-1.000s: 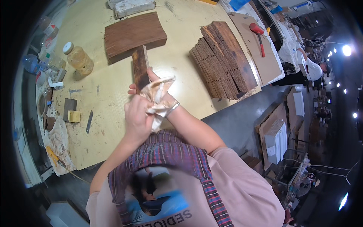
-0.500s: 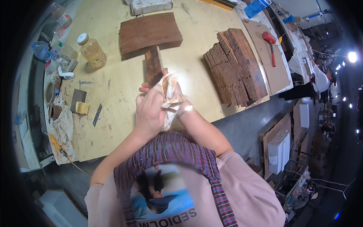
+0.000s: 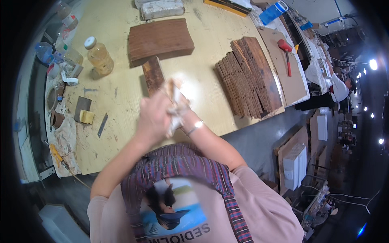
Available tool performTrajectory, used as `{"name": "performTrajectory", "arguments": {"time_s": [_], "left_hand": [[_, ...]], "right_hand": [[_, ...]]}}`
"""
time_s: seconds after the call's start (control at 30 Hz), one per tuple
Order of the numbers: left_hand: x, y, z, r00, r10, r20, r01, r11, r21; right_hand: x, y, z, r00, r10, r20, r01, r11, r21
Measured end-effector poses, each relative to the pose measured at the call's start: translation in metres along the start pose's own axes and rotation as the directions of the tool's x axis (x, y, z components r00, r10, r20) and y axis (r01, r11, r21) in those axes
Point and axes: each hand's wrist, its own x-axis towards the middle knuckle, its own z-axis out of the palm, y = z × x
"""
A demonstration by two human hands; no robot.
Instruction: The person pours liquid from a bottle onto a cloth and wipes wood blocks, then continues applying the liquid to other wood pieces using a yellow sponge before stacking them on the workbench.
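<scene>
Hands, left hand (image 3: 153, 117) and right hand (image 3: 183, 114), have lifted off the narrow plank (image 3: 153, 75), pressed together, bunching the white rag (image 3: 175, 101) between them.

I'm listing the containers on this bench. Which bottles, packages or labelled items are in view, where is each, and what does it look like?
Bottle: upper left of the workbench, squat, clear with yellowish liquid, white cap.
Plastic bottle: far left edge, clear bluish, lying among clutter.
Blue container: top right of the bench, boxy, with a white label.
Wrapped block: top edge, rectangular, whitish.
No signs or screens can be made out.
</scene>
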Motion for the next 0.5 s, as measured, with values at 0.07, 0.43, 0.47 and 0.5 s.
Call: {"name": "performTrajectory", "arguments": {"time_s": [0.07,0.43,0.47,0.5], "left_hand": [[-0.007,0.003,-0.001,0.999,0.05,0.019,-0.049,0.998,-0.045],[-0.067,-0.102,-0.025,0.86,-0.488,-0.153,0.486,0.873,-0.053],[-0.076,-0.105,-0.019,0.859,-0.496,-0.123,0.498,0.867,-0.02],[-0.085,-0.106,-0.011,0.871,-0.482,-0.093,0.483,0.876,-0.009]], "right_hand": [[0.002,-0.002,-0.021,0.983,0.084,0.163,-0.105,0.987,0.121],[-0.066,-0.08,0.018,0.974,-0.204,-0.101,0.067,0.679,-0.731],[-0.058,-0.077,-0.017,0.88,-0.475,-0.008,0.178,0.345,-0.922],[-0.049,-0.075,-0.05,0.728,-0.664,0.172,0.187,-0.049,-0.981]]}}
